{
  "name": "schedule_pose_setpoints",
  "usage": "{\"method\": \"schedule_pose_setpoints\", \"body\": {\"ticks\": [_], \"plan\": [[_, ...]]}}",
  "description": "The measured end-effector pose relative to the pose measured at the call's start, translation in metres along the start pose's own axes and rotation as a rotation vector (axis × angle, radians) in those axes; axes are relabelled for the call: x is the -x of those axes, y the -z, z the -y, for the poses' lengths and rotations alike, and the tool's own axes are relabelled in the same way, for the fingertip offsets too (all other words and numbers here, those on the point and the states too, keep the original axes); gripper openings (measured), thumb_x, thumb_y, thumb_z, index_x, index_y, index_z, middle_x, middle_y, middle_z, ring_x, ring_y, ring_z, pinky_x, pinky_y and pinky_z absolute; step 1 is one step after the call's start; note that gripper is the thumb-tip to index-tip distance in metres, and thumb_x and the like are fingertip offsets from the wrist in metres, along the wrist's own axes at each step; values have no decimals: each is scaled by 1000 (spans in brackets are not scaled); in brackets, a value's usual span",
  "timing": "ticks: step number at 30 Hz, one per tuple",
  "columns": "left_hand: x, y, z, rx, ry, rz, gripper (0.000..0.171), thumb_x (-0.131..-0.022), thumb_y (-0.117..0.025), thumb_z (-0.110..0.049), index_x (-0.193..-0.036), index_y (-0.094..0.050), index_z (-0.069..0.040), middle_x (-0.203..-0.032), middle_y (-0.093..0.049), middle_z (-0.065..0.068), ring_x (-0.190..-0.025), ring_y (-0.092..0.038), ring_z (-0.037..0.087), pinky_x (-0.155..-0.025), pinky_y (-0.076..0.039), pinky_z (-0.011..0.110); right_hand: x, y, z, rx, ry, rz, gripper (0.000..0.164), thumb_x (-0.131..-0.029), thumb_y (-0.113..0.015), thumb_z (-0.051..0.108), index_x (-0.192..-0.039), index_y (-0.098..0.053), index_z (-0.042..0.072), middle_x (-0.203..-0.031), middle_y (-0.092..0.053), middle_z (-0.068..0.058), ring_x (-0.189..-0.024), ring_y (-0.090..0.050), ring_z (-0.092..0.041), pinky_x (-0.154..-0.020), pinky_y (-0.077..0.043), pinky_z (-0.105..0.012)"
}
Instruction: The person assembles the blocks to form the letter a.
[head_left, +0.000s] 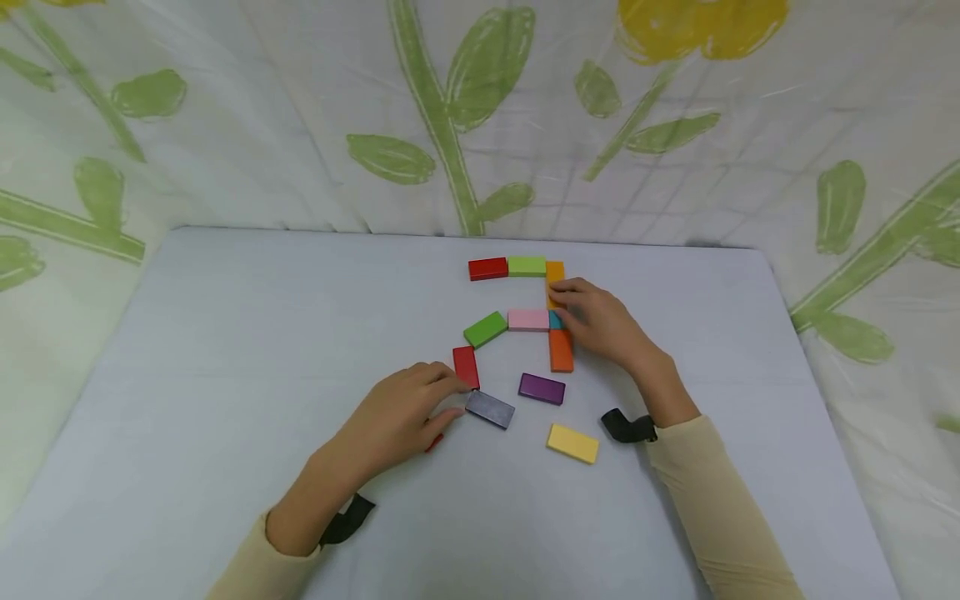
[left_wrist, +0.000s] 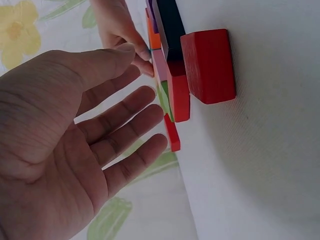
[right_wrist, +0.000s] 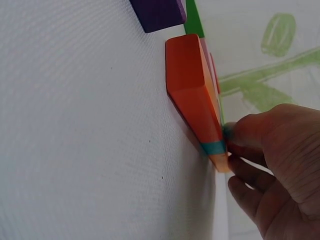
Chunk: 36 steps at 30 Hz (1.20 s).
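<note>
Beside a grey block and a red block hovers my left hand, its fingers loosely spread and its palm bare in the left wrist view. Another red block lies below its thumb, mostly covered by the hand in the head view. My right hand is at the right end of the block outline. Its thumb touches a small teal block and its fingertips rest on a yellow-orange block. An orange block adjoins the teal one.
A pink block, green block, light green block and far red block continue the outline. A purple block and pale yellow block lie apart on the white table. A flowered curtain hangs behind.
</note>
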<state>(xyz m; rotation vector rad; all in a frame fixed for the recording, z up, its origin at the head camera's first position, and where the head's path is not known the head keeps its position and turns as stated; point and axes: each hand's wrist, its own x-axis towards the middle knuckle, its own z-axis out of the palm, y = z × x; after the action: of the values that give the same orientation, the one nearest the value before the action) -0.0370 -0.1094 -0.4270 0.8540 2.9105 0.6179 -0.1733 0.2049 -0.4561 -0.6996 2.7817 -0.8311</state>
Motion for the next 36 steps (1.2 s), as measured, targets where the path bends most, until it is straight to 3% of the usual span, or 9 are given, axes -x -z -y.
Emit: {"method": "schedule_pose_setpoints", "body": {"ticks": [6,11,15,23,31,36], "plan": [[13,-1,-2,-8,51,9,30,-92,-84,-21,-119,-77,-13,-113,-74,1,-100,-69,16,-86,-63,32,1,-1,1,-20,1,5,42,-105,-61,6,-146,-60,-1,-152,-59,-19,-145,-54,-38,-122,-45,-55],[28,-2,-6,8,150,73,28,-91,-85,-22,-116,-76,-13,-111,-72,0,-96,-65,14,-79,-60,30,1,-2,2,0,5,2,42,-105,-61,7,-146,-60,-1,-152,-59,-19,-145,-54,-38,-122,-45,-55],[33,-4,-9,13,187,121,29,-88,-87,-22,-114,-75,-14,-109,-70,-1,-94,-63,12,-75,-58,27,1,0,2,4,6,-1,42,-105,-62,8,-146,-61,-1,-152,-59,-19,-145,-55,-38,-122,-45,-54],[36,-9,-13,-24,122,108,25,-86,-87,-10,-109,-76,-11,-106,-68,1,-93,-65,15,-74,-59,26,1,1,2,8,-3,7,42,-105,-62,9,-146,-60,0,-153,-58,-18,-145,-55,-37,-122,-45,-54],[36,-8,-17,-49,170,117,30,-83,-89,-10,-110,-76,-11,-104,-69,1,-93,-64,14,-73,-59,27,1,1,2,14,1,7,42,-105,-62,9,-146,-60,0,-153,-58,-18,-145,-55,-37,-122,-44,-54],[37,-9,-16,-52,127,95,28,-85,-87,-9,-112,-77,-11,-106,-71,0,-94,-66,15,-76,-61,28,1,1,2,15,0,9,43,-105,-63,10,-147,-60,0,-153,-58,-18,-145,-55,-37,-123,-44,-54]]}}
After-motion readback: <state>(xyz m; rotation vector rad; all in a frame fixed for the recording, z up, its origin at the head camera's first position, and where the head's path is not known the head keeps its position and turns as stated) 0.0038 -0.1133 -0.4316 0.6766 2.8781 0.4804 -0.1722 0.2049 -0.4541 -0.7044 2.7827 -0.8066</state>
